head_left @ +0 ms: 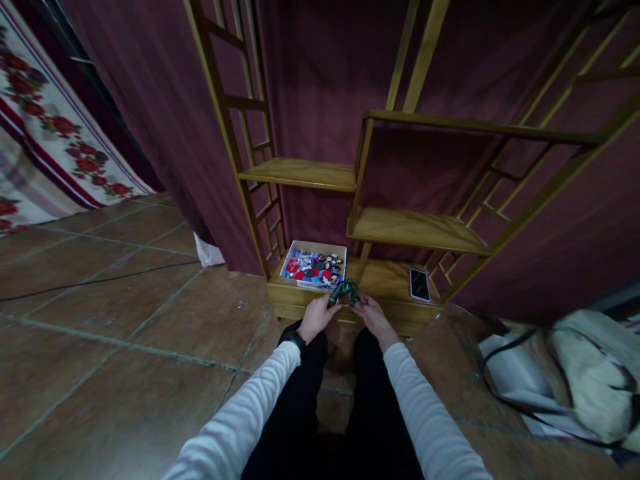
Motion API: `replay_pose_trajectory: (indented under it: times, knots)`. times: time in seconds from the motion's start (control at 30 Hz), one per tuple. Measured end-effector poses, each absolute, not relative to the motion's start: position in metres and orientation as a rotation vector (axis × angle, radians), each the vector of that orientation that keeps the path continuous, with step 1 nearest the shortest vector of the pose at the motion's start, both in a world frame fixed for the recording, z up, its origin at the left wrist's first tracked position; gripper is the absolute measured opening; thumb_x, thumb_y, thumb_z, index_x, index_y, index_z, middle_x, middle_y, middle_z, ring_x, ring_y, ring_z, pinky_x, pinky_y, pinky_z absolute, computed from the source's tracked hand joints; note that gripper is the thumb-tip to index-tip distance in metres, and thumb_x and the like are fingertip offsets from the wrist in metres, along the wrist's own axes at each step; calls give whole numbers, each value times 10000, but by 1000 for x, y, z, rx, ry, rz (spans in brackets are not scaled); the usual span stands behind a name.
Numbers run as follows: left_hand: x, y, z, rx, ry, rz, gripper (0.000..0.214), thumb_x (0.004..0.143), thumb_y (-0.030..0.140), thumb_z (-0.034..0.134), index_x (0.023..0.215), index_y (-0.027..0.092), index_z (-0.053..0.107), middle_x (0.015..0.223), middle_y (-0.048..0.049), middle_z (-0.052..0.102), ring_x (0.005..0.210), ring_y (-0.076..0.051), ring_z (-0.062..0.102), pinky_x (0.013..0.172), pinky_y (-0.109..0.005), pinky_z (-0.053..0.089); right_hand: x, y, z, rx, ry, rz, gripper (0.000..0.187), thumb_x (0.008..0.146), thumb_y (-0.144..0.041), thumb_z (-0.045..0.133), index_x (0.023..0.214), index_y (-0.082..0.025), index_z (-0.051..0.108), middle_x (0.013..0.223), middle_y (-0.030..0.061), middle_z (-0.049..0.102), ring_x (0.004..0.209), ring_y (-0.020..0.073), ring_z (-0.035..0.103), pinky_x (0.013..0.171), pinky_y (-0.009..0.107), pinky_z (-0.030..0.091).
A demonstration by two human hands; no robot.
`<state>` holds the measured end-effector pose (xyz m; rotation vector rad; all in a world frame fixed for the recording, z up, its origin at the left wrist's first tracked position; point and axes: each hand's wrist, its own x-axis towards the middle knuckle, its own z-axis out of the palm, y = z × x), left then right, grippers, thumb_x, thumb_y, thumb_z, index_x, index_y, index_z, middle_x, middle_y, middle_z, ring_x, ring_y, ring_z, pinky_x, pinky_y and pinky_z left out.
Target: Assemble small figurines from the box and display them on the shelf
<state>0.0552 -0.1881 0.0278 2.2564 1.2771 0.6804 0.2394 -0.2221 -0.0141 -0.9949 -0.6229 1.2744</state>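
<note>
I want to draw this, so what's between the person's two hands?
In the head view, a shiny green arched thing is held between the left hand and right hand.

An open box point(319, 247) of small colourful pieces point(314, 269) sits on a wooden shelf unit point(420, 228). On the wearer's side of the box, the left hand point(319, 315) and right hand point(373, 315) hold 1 dark green object point(345, 286). Right of the box lies 1 phone point(419, 285); behind the box hangs a maroon curtain point(315, 87)
</note>
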Motion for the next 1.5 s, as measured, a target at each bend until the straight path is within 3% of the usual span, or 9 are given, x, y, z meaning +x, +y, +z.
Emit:
replay_pose_trajectory:
  times: [0.23, 0.57, 0.97, 1.5]
  knots:
    - [59, -176, 15, 1868, 1087, 865, 229, 730, 378, 591, 655, 162, 602, 593, -24, 623, 582, -163, 575, 577, -253, 397, 236, -225, -5, -986, -657, 1354, 366, 583, -241, 771, 930, -207, 660, 975, 29, 683, 797, 145, 649, 782, 308, 514]
    - [63, -168, 2, 1532, 973, 922, 243, 710, 388, 600, 732, 147, 586, 648, -21, 639, 569, -132, 594, 578, -248, 462, 232, -226, 0, -981, -616, 1364, 378, 564, -204, 778, 923, -191, 662, 887, 34, 710, 798, 160, 665, 822, 337, 505]
    - [62, -169, 12, 1346, 985, 921, 349, 683, 492, 603, 738, 155, 528, 589, -8, 618, 493, -112, 564, 501, -221, 405, 233, -229, 3, -914, -642, 1402, 357, 608, -240, 752, 953, -198, 669, 944, 41, 709, 871, 175, 667, 862, 346, 491]
    - [61, -176, 25, 1311, 962, 904, 339, 660, 459, 651, 739, 142, 558, 620, -32, 642, 523, -119, 571, 526, -233, 409, 230, -230, 4, -960, -662, 1290, 329, 588, -286, 770, 886, -205, 656, 826, -2, 671, 741, 112, 617, 737, 261, 485]
